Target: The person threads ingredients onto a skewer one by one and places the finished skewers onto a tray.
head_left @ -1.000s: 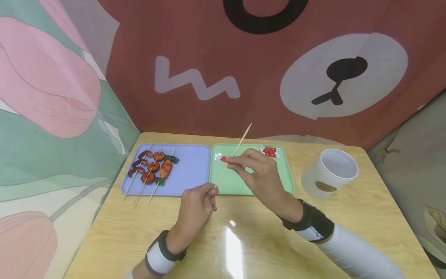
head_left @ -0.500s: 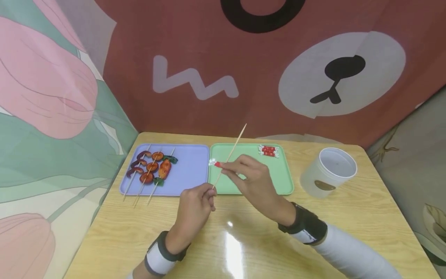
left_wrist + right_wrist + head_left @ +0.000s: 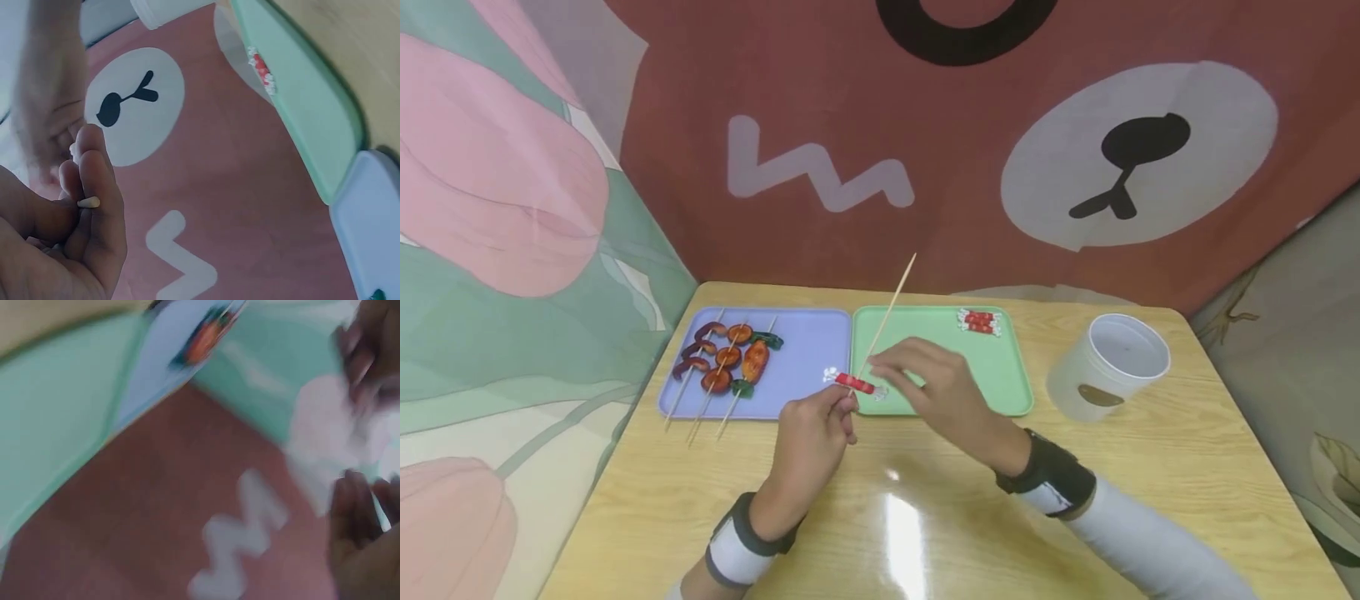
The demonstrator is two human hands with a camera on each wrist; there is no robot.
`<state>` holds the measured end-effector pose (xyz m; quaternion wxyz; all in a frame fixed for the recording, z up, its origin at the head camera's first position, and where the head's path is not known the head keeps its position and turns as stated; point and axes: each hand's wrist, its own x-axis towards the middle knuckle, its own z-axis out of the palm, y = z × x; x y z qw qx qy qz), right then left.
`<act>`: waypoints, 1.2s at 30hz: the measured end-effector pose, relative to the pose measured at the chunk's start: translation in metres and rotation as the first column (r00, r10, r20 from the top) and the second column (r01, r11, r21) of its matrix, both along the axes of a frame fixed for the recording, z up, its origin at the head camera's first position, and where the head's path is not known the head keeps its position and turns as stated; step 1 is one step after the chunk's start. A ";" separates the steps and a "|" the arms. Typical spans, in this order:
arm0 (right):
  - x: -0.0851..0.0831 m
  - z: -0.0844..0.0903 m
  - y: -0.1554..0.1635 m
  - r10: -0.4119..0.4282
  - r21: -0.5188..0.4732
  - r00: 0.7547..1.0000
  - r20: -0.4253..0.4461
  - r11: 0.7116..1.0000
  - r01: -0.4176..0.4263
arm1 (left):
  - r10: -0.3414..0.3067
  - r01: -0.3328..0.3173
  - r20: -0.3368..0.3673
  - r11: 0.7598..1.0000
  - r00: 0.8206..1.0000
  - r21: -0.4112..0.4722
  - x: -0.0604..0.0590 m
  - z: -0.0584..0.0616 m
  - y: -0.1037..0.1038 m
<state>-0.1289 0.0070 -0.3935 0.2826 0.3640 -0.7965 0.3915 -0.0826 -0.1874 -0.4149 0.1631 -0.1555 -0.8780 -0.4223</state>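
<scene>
My left hand (image 3: 847, 405) pinches the lower end of a thin bamboo skewer (image 3: 891, 304) that slants up and to the right over the green tray (image 3: 1000, 375). A red and white food piece (image 3: 854, 384) sits crosswise low on the skewer, just above my left fingertips. My right hand (image 3: 882, 367) hovers beside the piece with its fingers loosely stretched, over the tray's left part. In the left wrist view, the left fingers (image 3: 94, 187) close on the skewer's blunt end (image 3: 88, 202). The right wrist view is blurred.
A purple tray (image 3: 808, 358) on the left holds three filled skewers (image 3: 730, 360). More red and white pieces (image 3: 979, 322) lie at the green tray's far edge. A white tub (image 3: 1108, 362) stands at the right. Printed cloth walls close in the table's back and left.
The red and white piece has slid down the skewer to my left fingertips. My right hand's pinch on it has loosened. The skewer now stands a little more upright.
</scene>
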 end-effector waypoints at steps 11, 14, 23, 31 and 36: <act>-0.102 -0.083 0.113 -0.625 0.681 0.752 0.207 0.645 0.348 | -0.010 0.008 0.119 1.000 0.993 0.014 0.009 -0.015 -0.009; -0.108 -0.102 0.126 -0.680 0.761 0.717 0.153 0.544 0.353 | -0.020 0.018 0.132 1.000 0.991 0.012 0.011 -0.017 -0.009; -0.118 -0.119 0.132 -0.652 0.778 0.755 0.062 0.506 0.373 | -0.013 0.012 0.123 1.000 0.992 0.003 0.010 -0.016 -0.011; -0.110 -0.094 0.124 -0.566 0.562 0.797 0.211 0.737 0.375 | -0.020 0.021 0.126 1.000 0.992 -0.003 0.008 -0.018 -0.008; -0.095 -0.044 0.104 -0.460 0.357 0.814 0.355 0.871 0.337 | -0.034 0.036 0.149 0.999 0.988 -0.009 0.008 -0.021 -0.006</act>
